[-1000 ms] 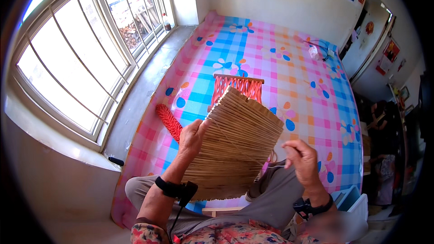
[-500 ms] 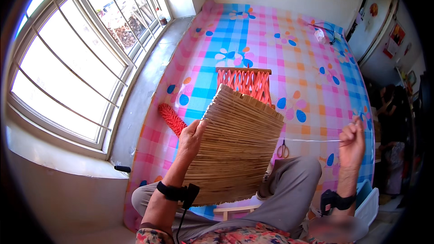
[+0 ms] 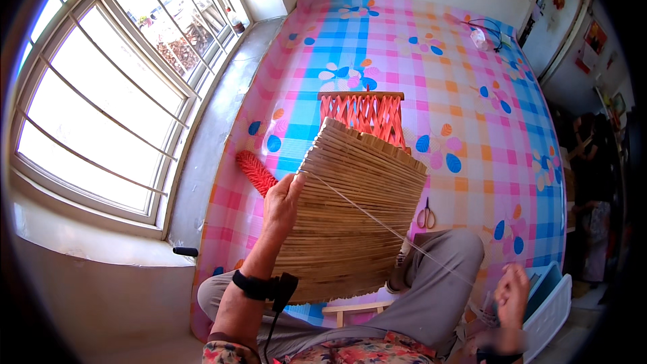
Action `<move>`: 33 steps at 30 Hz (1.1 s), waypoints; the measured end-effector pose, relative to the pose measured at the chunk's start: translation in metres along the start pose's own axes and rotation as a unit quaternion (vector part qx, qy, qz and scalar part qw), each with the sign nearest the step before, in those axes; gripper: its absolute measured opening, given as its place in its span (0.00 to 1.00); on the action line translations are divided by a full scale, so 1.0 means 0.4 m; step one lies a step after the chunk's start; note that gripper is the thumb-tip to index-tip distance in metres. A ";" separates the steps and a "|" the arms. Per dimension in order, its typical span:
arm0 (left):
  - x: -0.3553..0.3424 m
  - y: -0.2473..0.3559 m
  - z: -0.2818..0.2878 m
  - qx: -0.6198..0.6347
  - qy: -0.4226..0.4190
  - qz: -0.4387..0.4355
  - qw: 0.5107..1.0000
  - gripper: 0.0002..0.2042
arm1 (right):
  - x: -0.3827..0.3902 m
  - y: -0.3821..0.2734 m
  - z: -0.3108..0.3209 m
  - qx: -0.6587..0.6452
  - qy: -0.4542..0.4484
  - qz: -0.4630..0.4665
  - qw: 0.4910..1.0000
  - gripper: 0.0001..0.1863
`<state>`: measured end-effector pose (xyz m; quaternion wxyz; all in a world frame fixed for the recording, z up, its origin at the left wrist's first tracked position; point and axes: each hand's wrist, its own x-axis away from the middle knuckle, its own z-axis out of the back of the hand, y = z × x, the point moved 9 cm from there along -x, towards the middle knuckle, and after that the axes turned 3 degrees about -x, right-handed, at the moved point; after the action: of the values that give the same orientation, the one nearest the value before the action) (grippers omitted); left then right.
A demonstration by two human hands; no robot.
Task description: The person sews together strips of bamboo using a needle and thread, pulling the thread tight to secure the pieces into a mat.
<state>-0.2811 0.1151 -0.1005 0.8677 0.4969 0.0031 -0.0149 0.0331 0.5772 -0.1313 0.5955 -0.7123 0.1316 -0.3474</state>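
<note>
A mat of slender tan stalks, laid side by side, leans upright over my lap. My left hand is closed on its upper left edge, thumb on the near face. From beside that thumb a white thread runs taut and slanting across the mat to my right hand, which is closed on it low at the right, above a white plastic bin. Scissors with brown handles lie on the sheet to the right of the mat. Behind its top edge, a wooden frame wound with red strips is partly hidden.
A red braided roll lies left of the mat. The checked, flowered sheet covers the bed platform. A barred window and grey sill are at left. The white bin stands at the lower right, and a dark cable lies far right.
My right hand has come down and toward me, drawing the thread from level to a slant across the mat's face. My left hand keeps its grip on the edge.
</note>
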 end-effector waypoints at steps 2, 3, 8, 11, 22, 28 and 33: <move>-0.001 0.007 -0.006 0.000 0.003 -0.005 1.000 0.17 | 0.072 0.033 -0.038 -0.004 -0.008 -0.081 0.997 0.05; -0.001 0.009 -0.008 0.003 0.000 -0.002 1.000 0.17 | 0.086 0.045 -0.035 -0.005 -0.007 -0.081 0.997 0.05; 0.008 0.023 -0.014 -0.007 -0.003 -0.001 1.000 0.17 | 0.160 0.177 -0.057 -0.005 -0.057 -0.191 0.980 0.04; 0.011 0.023 -0.013 0.010 -0.003 -0.009 1.000 0.17 | 0.186 0.194 -0.071 -0.006 -0.085 -0.189 0.978 0.04; 0.061 0.071 -0.026 0.004 -0.060 0.033 0.998 0.13 | 0.063 -0.010 -0.080 0.114 0.025 0.133 0.984 0.05; 0.140 0.191 -0.052 -0.096 -0.079 -0.047 0.991 0.13 | 0.141 -0.288 -0.527 0.227 -0.194 0.368 0.881 0.07; 0.193 0.258 -0.075 -0.094 -0.089 -0.081 0.988 0.12 | 0.134 -0.285 -0.699 0.146 -0.255 0.384 0.876 0.09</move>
<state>-0.2006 0.1915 -0.0284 0.9035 0.4075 -0.0323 -0.1284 -0.1362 0.3627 0.0079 0.7923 -0.5746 0.1859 0.0866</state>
